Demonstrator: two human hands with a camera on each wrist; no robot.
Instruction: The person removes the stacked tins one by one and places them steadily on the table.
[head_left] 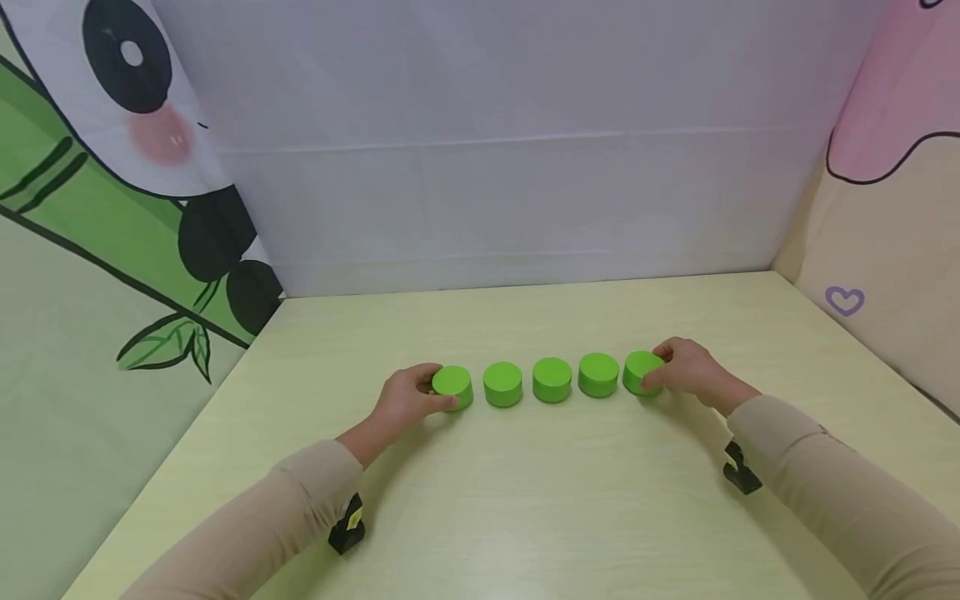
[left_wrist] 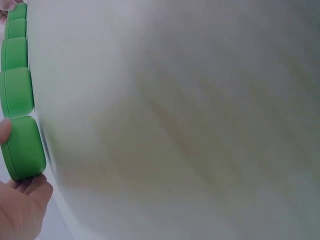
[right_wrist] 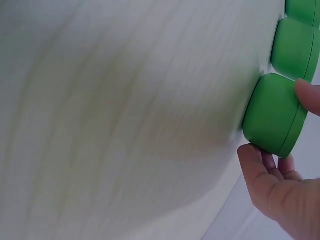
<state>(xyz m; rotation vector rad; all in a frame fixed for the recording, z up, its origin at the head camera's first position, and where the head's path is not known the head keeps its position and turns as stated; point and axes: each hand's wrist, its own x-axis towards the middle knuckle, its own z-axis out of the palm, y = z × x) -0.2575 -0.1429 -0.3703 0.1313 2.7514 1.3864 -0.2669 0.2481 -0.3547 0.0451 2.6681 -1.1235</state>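
Note:
Several bright green round lidded boxes stand in a row on the table, with gaps between them in the head view; the middle box is untouched. At the row's left end, my left hand pinches the leftmost green round box between thumb and fingers. My right hand holds the rightmost green round box the same way at the other end. A seam near one face shows on the held box in the left wrist view, and on the held box in the right wrist view.
The pale wood-grain table runs back to a white cloth wall. A panda-and-bamboo print covers the left side panel; a pink and beige panel borders the right. Black camera mounts hang below both wrists.

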